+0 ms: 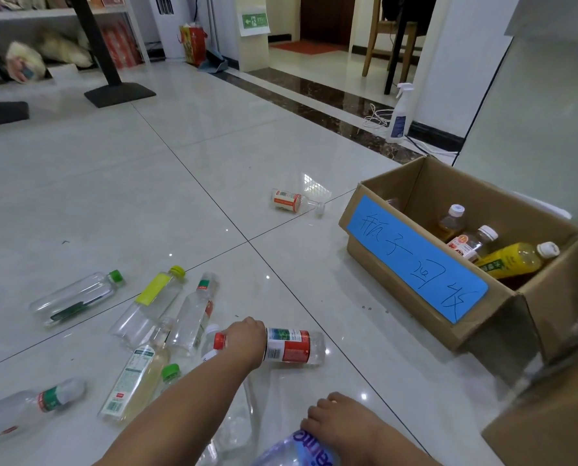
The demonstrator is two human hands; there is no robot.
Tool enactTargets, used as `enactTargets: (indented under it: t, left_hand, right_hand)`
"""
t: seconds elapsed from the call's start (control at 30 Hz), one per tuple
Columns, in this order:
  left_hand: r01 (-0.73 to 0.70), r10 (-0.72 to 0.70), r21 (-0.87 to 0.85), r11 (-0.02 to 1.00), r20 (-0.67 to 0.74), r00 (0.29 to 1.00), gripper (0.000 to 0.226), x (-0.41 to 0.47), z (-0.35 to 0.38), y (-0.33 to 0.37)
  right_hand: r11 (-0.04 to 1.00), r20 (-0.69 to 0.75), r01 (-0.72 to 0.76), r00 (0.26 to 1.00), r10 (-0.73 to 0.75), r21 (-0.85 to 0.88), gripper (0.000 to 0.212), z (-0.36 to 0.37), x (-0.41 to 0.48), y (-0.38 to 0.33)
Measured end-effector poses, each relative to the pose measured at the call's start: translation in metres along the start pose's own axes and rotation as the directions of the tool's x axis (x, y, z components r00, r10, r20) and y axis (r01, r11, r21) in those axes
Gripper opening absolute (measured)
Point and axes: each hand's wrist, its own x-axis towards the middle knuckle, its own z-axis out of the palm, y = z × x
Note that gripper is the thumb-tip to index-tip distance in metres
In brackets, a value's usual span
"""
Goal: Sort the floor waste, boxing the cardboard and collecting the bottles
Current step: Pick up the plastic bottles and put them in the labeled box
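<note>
Tiled floor [146, 196], scattered bottles [75, 297], cardboard box [556, 307]

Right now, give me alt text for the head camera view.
The left hand grips a red-labelled bottle lying sideways on the tiled floor, while the right hand holds a blue-labelled bottle. Other bottles lie scattered to the left; a cardboard box on the right holds several more.
</note>
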Motion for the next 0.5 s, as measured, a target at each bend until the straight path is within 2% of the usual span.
enactTargets:
  t: [0.07,0.23,0.4,0.47,0.5]
  left_hand:
    - [-0.001,0.001,0.005,1.000,0.002,1.000,0.053,0.000,-0.001,0.001]
    - [0.002,-0.002,-0.007,1.000,-0.003,1.000,0.051,0.000,0.000,0.003]
    - [0.011,-0.011,-0.044,0.999,0.009,1.000,0.050,0.001,0.000,0.005]
    - [0.015,-0.014,-0.067,0.998,0.021,1.000,0.051,0.002,0.003,0.009]
    - [0.020,-0.018,-0.084,0.996,0.033,0.999,0.051,0.001,0.004,0.011]
  right_hand:
    - [0.999,0.023,-0.044,0.999,0.044,-0.007,0.060,-0.009,-0.003,0.007]
    - [0.985,0.060,-0.172,0.983,0.172,0.001,0.061,-0.015,-0.009,0.022]
    - [0.949,0.027,-0.311,0.949,0.313,-0.060,0.064,-0.021,-0.019,0.032]
    - [0.891,0.003,-0.453,0.891,0.453,0.033,0.067,-0.025,-0.023,0.025]
    - [0.804,-0.051,-0.568,0.811,0.583,0.176,0.069,-0.020,-0.020,0.015]
